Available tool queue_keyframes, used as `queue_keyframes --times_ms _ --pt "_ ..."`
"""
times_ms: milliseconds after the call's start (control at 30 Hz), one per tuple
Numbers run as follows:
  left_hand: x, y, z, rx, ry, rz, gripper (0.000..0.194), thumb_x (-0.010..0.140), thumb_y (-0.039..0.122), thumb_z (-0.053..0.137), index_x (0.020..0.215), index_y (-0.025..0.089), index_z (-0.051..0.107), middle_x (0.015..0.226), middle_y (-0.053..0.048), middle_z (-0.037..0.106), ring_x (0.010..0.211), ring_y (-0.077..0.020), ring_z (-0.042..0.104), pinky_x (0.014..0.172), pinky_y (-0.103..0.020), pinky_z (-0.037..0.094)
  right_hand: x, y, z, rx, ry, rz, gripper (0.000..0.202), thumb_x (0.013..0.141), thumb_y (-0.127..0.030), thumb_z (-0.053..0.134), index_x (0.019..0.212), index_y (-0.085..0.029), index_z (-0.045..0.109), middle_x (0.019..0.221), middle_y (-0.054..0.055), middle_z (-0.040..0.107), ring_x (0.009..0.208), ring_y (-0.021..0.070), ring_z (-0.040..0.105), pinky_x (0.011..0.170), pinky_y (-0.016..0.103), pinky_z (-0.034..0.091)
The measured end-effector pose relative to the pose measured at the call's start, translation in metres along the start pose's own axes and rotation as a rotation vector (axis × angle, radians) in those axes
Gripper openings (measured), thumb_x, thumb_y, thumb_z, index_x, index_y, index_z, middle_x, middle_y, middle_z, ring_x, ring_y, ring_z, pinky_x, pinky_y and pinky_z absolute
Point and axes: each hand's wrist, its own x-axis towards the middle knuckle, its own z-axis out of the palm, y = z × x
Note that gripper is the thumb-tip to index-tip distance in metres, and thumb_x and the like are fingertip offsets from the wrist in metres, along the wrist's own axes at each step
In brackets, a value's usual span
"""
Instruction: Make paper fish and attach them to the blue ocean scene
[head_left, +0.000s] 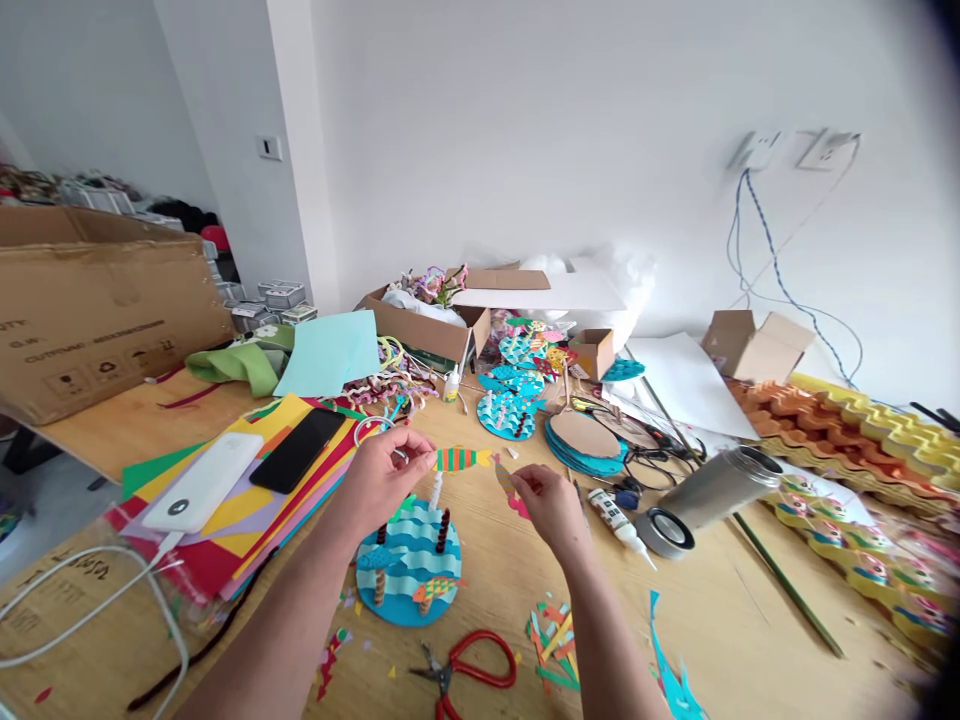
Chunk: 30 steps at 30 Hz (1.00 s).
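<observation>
My left hand is closed, its thumb and finger pinching the head end of an orange-and-green striped paper fish with a yellow tail. My right hand pinches a small olive-coloured flat piece close to that tail; its kind is unclear. Partly behind the right fingers is a pink-red paper piece. Below the left hand lies a round blue wave-layered paper disc, with upright fuzzy stems and an orange-green paper fish on it. Red-handled scissors lie open nearer me.
Paper scraps lie beside my right forearm. To the right are a glue bottle and a metal flask. Coloured paper sheets bear a black phone and white power bank. Further wave discs stand behind.
</observation>
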Motion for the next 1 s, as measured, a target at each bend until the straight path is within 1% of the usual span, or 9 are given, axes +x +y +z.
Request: queue_keyframes --times_ms 133,233,333,433,500,600,700,800,1000 --pt "-0.001 0.001 -0.001 0.012 0.003 0.001 0.017 0.078 0.035 0.059 0.080 0.018 0.062 0.086 -0.004 0.066 0.079 -0.0175 0.061 0.069 -0.026 0.047 -0.006 -0.006 0.016 -0.231 -0.113 -0.130 0.018 0.079 -0.015 0.052 0.067 -0.019 0.065 0.078 0.009 0.064 0.084 0.0219 0.056 0.072 0.029 0.037" --pt "-0.002 0.002 -0.002 0.015 0.009 0.009 0.018 0.078 0.035 0.059 0.079 0.017 0.062 0.086 -0.004 0.067 0.079 -0.0176 0.061 0.069 -0.027 0.047 -0.010 -0.008 0.026 -0.331 -0.207 -0.179 0.017 0.077 -0.012 0.054 0.066 -0.018 0.065 0.077 0.009 0.065 0.082 0.0219 0.057 0.070 0.028 0.037" --pt "-0.002 0.003 -0.003 0.012 0.005 0.014 0.018 0.078 0.035 0.059 0.079 0.017 0.062 0.087 -0.004 0.067 0.080 -0.0179 0.062 0.070 -0.027 0.047 -0.011 -0.009 0.029 -0.375 -0.264 -0.199 0.014 0.078 -0.018 0.057 0.068 -0.020 0.066 0.076 0.007 0.066 0.078 0.0201 0.060 0.066 0.026 0.038" --pt "-0.002 0.005 -0.004 0.005 0.001 0.014 0.019 0.079 0.036 0.059 0.080 0.017 0.062 0.087 -0.005 0.067 0.081 -0.0181 0.062 0.071 -0.027 0.048 -0.007 -0.005 0.019 -0.382 -0.260 -0.180 0.014 0.082 -0.021 0.054 0.076 -0.022 0.067 0.080 0.004 0.069 0.077 0.0171 0.062 0.067 0.024 0.039" --pt "-0.002 0.005 -0.004 0.002 0.003 0.011 0.019 0.078 0.036 0.059 0.080 0.017 0.062 0.088 -0.005 0.067 0.082 -0.0186 0.063 0.070 -0.027 0.048 -0.002 0.003 0.008 -0.395 -0.208 -0.129 0.018 0.084 -0.020 0.049 0.082 -0.022 0.067 0.085 0.004 0.070 0.082 0.0172 0.063 0.070 0.024 0.040" --pt "-0.001 0.004 -0.004 0.006 0.006 0.009 0.019 0.078 0.036 0.059 0.079 0.017 0.063 0.087 -0.005 0.067 0.084 -0.0194 0.063 0.070 -0.027 0.048 0.006 0.022 -0.012 -0.447 -0.109 -0.010 0.022 0.086 -0.020 0.045 0.087 -0.021 0.067 0.089 0.007 0.070 0.088 0.0212 0.063 0.073 0.028 0.041" --pt "-0.001 0.003 -0.004 0.004 0.009 0.016 0.018 0.078 0.035 0.060 0.079 0.017 0.063 0.087 -0.005 0.067 0.085 -0.0193 0.063 0.071 -0.027 0.048 0.008 0.041 -0.025 -0.488 -0.095 0.073 0.021 0.082 -0.017 0.048 0.091 -0.017 0.067 0.089 0.011 0.070 0.086 0.0240 0.063 0.072 0.030 0.041" --pt "-0.002 0.003 -0.004 0.001 0.002 0.020 0.017 0.078 0.034 0.060 0.080 0.017 0.063 0.088 -0.004 0.067 0.084 -0.0186 0.062 0.071 -0.027 0.047 0.007 0.053 -0.025 -0.492 -0.150 0.092 0.023 0.077 -0.014 0.054 0.097 -0.014 0.067 0.089 0.011 0.070 0.087 0.0237 0.063 0.073 0.030 0.042" --pt "-0.002 0.004 -0.004 -0.017 -0.008 0.001 0.018 0.079 0.035 0.060 0.080 0.017 0.062 0.091 -0.005 0.067 0.086 -0.0191 0.062 0.069 -0.026 0.047 0.004 0.062 -0.014 -0.477 -0.245 0.088 0.032 0.069 -0.015 0.067 0.101 -0.015 0.066 0.096 0.009 0.067 0.090 0.0202 0.061 0.079 0.027 0.042"
